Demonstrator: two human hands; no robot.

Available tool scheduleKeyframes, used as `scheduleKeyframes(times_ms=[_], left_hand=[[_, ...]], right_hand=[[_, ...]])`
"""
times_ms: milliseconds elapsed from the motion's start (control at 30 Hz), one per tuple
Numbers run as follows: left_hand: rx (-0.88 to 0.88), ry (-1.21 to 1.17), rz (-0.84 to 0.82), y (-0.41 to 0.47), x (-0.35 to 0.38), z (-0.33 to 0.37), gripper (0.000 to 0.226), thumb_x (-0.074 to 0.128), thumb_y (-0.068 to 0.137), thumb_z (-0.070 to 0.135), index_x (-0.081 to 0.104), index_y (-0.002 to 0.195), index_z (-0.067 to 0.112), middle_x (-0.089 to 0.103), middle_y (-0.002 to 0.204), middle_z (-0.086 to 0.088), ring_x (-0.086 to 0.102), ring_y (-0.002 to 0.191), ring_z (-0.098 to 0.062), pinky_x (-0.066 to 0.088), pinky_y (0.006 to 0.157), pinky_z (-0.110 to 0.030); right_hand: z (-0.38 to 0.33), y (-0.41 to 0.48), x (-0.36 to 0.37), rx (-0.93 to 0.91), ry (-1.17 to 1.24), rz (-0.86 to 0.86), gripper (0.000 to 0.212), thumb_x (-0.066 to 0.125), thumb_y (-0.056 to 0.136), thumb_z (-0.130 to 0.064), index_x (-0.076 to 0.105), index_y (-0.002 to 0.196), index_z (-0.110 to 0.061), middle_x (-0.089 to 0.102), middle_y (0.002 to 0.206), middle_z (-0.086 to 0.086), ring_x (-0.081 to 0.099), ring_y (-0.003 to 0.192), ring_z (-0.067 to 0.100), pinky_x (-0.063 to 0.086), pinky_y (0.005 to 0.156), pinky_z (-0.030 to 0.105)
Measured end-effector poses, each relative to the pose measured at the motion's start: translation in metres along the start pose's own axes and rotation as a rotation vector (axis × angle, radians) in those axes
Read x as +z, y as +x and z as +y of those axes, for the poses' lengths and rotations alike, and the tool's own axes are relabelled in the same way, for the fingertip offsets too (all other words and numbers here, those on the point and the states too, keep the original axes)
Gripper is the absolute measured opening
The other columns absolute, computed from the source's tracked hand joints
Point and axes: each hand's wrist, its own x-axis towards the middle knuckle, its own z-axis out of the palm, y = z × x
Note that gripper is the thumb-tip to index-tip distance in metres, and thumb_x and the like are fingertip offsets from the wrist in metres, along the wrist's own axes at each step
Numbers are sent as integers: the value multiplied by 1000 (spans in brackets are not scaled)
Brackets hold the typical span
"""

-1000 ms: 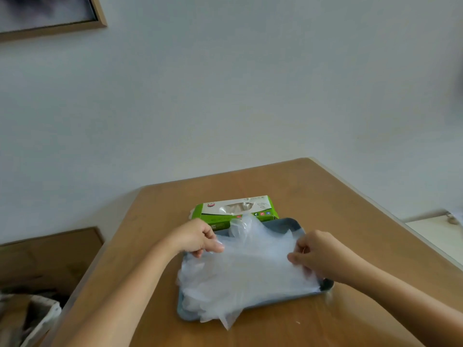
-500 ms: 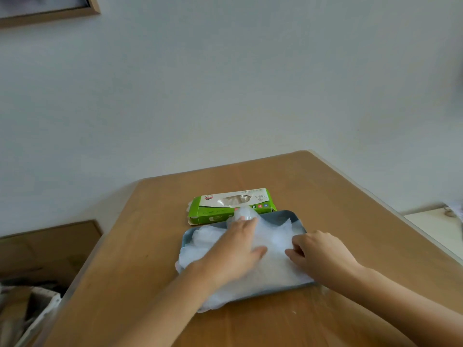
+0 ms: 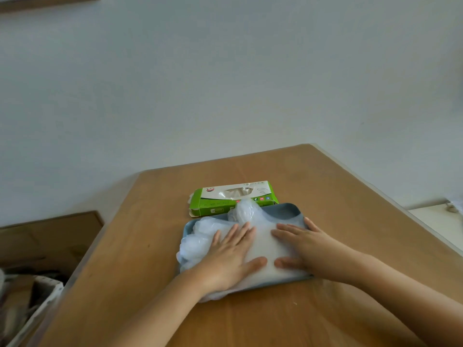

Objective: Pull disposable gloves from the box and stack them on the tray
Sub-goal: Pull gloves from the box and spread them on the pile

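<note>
Fingers (image 3: 238, 234) straight and slightly spread, the left hand (image 3: 231, 259) and right hand (image 3: 309, 246) are pressing flat on a pile of clear disposable gloves (image 3: 261, 246) lying in the blue tray (image 3: 288, 210) on the wooden desk (image 3: 150, 259); neither hand is gripping anything. The pile is filling most of the tray and spilling over its left and near edges, with one puffed-up clump (image 3: 244, 212) rising at the far rim. The green box (image 3: 225, 200) is sitting just behind the tray, more film showing through its top opening. Judging by the heap, much of the pulling appears done. The box seems not yet emptied, and the overhang looks to need tidying.
</note>
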Motion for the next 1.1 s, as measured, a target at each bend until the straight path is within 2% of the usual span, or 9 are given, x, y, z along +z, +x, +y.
scheduleKeyframes(times_ms=[133, 233, 367, 433, 533, 667, 800, 967, 1100], left_hand=[[-15, -16, -50, -20, -9, -22, 90, 32, 87, 71, -18, 150, 29, -28, 151, 16, -28, 135, 0, -16, 115, -30], [-39, -30, -115, -32, -21, -33, 101, 44, 83, 72, -19, 149, 29, -30, 146, 19, -27, 137, -2, -13, 114, -28], [-75, -205, -123, -32, -45, -43, 93, 67, 78, 59, 16, 152, 35, 10, 158, 16, 13, 145, -7, 16, 117, -24], [-71, -339, 38, -21, -59, -51, 73, 70, 80, 49, 38, 144, 33, 36, 148, 14, 34, 134, -3, 28, 107, -15], [-139, -534, 265, 8, -75, -73, 53, 69, 85, 38, 51, 134, 31, 52, 126, 11, 49, 110, -1, 38, 87, -12], [-255, -833, 474, 55, -74, -108, 39, 69, 86, 31, 59, 124, 29, 53, 136, 8, 50, 122, -10, 43, 103, -33], [-276, -832, 456, 77, -64, -120, 47, 72, 83, 33, 56, 127, 33, 52, 135, 10, 51, 115, -10, 46, 100, -33], [-246, -772, 316, 84, -52, -131, 71, 79, 75, 36, 48, 138, 31, 30, 153, 13, 37, 136, -11, 33, 110, -28], [-258, -763, 295, 88, -53, -137, 71, 84, 67, 37, 52, 131, 34, 50, 138, 5, 51, 120, -13, 43, 97, -24]], right_hand=[[-1, -4, -21, 16, -4, -47, 82, 46, 86, -66, 16, 152, -28, 16, 159, -9, 9, 146, 13, -6, 116, 29], [-4, -1, -36, 1, -95, -48, 78, 53, 80, -68, 36, 142, -24, 45, 141, -9, 38, 130, 13, 23, 104, 22], [-6, 31, -59, -19, -88, -27, 49, 50, 86, -64, 61, 111, -23, 64, 108, -5, 58, 100, 15, 43, 80, 26], [-3, 63, -66, -64, -21, 124, 41, 46, 93, -55, 68, 95, -20, 64, 94, -3, 61, 92, 19, 44, 74, 29], [-3, 113, -73, -146, 139, 286, 24, 54, 96, -32, 72, 99, -17, 65, 103, 2, 60, 94, 22, 44, 84, 33], [-9, 168, -72, -216, 153, 287, 25, 58, 91, -10, 75, 102, -25, 61, 106, 1, 58, 98, 19, 44, 84, 28], [-14, 197, -62, -272, 57, 162, 23, 61, 90, -18, 73, 108, -25, 61, 105, 2, 58, 97, 21, 42, 79, 27], [-8, 204, -53, -247, 145, 63, 20, 63, 89, -28, 74, 105, -24, 59, 89, -4, 57, 85, 16, 40, 67, 18], [-7, 209, -50, -257, 111, 113, 16, 61, 86, -20, 76, 88, -14, 60, 80, 2, 55, 77, 20, 42, 63, 22]])
